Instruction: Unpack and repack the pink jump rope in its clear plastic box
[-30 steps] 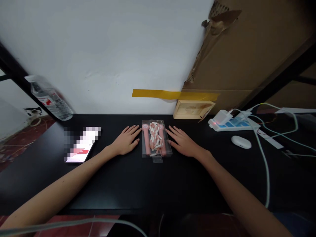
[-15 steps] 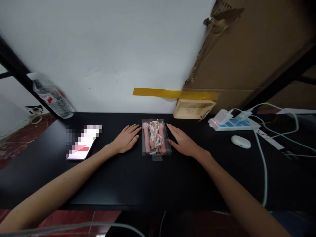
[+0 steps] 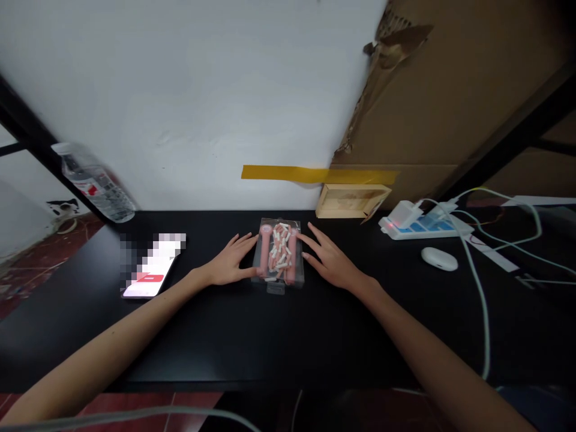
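A beaded jump rope (image 3: 281, 247) lies coiled in a flat clear plastic box on the black table, with pink handles on both sides and pink and white beads between them. The hang tab of the box points toward me. My left hand (image 3: 230, 262) is open at the left edge, its fingers spread and its thumb touching the lower left side. On the opposite side is my right hand (image 3: 330, 259), also open, with a fingertip at the box's right edge. Neither hand is closed around the box.
A lit phone (image 3: 153, 267) lies to the left, with a plastic bottle (image 3: 96, 186) leaning behind it. At the right are a power strip (image 3: 420, 225) with cables, a white earbuds case (image 3: 440, 258), and a wooden frame (image 3: 353, 201) against the cardboard.
The boxed jump rope has turned slightly, its near end shifting left. My left thumb has come to its lower left side, and my right fingers have spread more and reached its right edge.
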{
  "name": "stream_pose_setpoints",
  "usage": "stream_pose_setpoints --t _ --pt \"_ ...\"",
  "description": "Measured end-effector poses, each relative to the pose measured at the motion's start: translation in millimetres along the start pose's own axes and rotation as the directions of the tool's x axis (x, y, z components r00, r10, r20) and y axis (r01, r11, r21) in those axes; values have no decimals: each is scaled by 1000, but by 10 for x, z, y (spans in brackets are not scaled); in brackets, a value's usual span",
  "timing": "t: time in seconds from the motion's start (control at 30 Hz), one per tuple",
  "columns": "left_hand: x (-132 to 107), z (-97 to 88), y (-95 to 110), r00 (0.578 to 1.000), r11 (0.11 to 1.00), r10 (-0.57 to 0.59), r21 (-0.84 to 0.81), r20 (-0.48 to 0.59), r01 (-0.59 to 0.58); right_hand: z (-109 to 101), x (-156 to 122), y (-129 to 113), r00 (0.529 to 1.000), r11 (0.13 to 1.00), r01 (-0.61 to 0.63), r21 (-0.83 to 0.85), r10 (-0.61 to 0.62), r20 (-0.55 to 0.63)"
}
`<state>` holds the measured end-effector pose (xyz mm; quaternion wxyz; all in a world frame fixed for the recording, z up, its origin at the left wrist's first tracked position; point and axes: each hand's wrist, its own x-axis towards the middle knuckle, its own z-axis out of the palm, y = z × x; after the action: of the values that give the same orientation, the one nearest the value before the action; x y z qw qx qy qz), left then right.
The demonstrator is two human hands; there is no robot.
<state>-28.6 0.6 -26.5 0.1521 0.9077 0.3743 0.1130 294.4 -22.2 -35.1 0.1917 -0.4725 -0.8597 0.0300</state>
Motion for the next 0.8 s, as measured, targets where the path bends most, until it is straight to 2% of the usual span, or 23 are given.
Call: stream_pose_setpoints --t 0.2,0.3,0.37,0.43,0.53,0.63,0.8 --pt "6 -77 -106 1000 984 13 -176 -9 -14 -52 11 78 995 993 -68 96 74 -61" --pt "53 -171 -73 994 981 -55 -190 -94 36 -60 16 71 994 992 -67 103 75 -81" --pt "100 -236 8 976 989 -111 -114 -189 90 -66 22 31 990 995 -52 82 62 -124" --pt "153 -262 118 960 992 -118 13 -253 125 -81 27 -28 984 999 -16 50 24 -177" --pt "233 -181 252 978 976 -91 178 -185 125 -120 28 -125 975 996 77 35 -68 -210" --pt "291 -39 264 989 958 -91 261 -120 120 -161 23 -172 972 986 147 74 -130 -197" --pt "281 17 147 995 948 16 318 -98 16 -195 20 -51 969 993 15 119 15 -247"
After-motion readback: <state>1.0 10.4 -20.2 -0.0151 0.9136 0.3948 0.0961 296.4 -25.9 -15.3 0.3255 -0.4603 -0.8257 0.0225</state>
